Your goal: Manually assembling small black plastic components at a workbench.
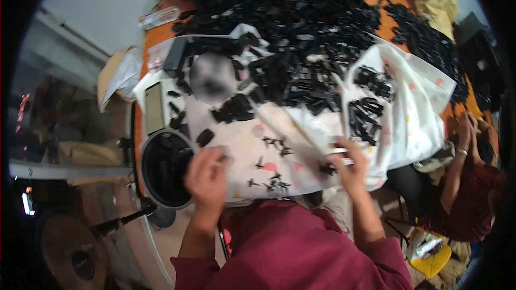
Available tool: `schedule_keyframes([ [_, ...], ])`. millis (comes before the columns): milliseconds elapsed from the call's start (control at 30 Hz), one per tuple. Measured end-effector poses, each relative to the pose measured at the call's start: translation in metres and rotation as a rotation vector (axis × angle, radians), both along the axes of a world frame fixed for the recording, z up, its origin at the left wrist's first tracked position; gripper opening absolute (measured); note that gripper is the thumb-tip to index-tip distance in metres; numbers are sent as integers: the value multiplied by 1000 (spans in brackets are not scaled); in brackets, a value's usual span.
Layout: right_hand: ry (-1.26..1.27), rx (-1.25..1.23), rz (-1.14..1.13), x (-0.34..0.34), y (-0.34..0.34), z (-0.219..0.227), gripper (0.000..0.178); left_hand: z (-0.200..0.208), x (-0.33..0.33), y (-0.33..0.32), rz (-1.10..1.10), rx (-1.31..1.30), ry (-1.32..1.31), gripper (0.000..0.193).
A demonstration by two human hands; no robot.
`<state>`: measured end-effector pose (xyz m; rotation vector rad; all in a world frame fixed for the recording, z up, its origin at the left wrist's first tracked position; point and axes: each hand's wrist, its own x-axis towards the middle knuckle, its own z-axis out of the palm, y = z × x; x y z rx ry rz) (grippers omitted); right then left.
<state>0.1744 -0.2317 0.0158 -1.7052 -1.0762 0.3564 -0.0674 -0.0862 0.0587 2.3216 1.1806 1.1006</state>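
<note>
My left hand (207,178) is over the front left of the table, beside a round black bin (167,169). Its fingers are bent together, and blur hides what they hold, if anything. Further right, my right hand (352,167) closes its fingers around a slim white piece whose kind I cannot make out. Between the hands, small black branching parts (277,182) lie scattered on a white cloth (242,142) with coloured spots. One dark cluster of them (327,169) lies right by my right fingertips. A small black block (205,137) rests just beyond my left hand.
A large heap of black plastic pieces (301,48) covers the back of the table. At the left stand a scale with a greenish display (154,108) and a round, blurred container (212,78). Bunched cloth (414,113) lies right. Another person's hands (466,131) are at the far right edge.
</note>
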Motion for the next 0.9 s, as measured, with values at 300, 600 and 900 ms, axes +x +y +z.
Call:
schedule_keyframes([
  [300,-273,-222,-406,70,-20,-34,22,-5,-64,47,404,323,555,36],
  [600,-494,-340,-402,72,-27,-35,31,-33,-8,72,234,73,1055,15],
  [900,-580,-422,-287,64,-19,-20,29,-41,22,46,-29,-75,790,12],
])
